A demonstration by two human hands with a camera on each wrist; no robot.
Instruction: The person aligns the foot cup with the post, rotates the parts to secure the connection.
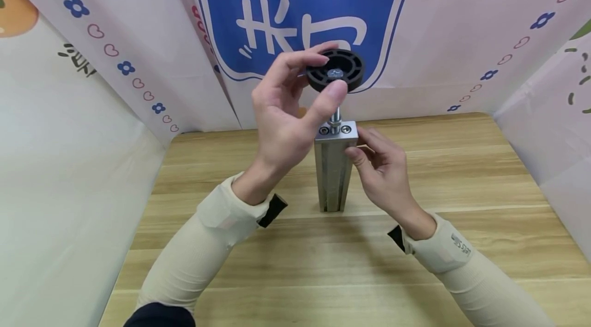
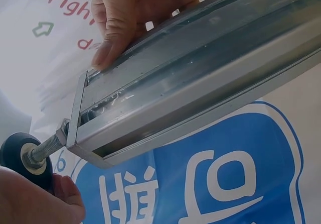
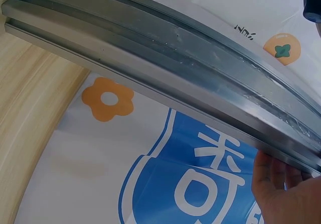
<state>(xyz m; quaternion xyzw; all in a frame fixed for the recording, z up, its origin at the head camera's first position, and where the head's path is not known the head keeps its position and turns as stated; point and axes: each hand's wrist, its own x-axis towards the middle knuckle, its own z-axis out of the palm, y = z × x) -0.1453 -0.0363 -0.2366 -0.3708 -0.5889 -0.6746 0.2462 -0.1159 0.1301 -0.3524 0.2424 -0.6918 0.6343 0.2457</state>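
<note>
An aluminium profile (image 1: 333, 175) stands upright on the table, a metal end plate (image 1: 353, 127) with two screws on its top. From the plate rises the threaded stud (image 2: 51, 145) of a black levelling foot (image 1: 356, 71), its round base uppermost. A hex nut (image 2: 63, 128) sits on the stud against the plate. My left hand (image 1: 283, 116) grips the foot's rim between thumb and fingers. With thumb and fingers, my right hand (image 1: 388, 170) holds the profile just below the plate. The right wrist view shows its fingers (image 3: 265, 176) along the profile's edge.
The wooden table (image 1: 258, 275) ends at a printed cloth backdrop (image 1: 415, 70) close behind the profile. White cloth walls (image 1: 69, 152) stand at both sides.
</note>
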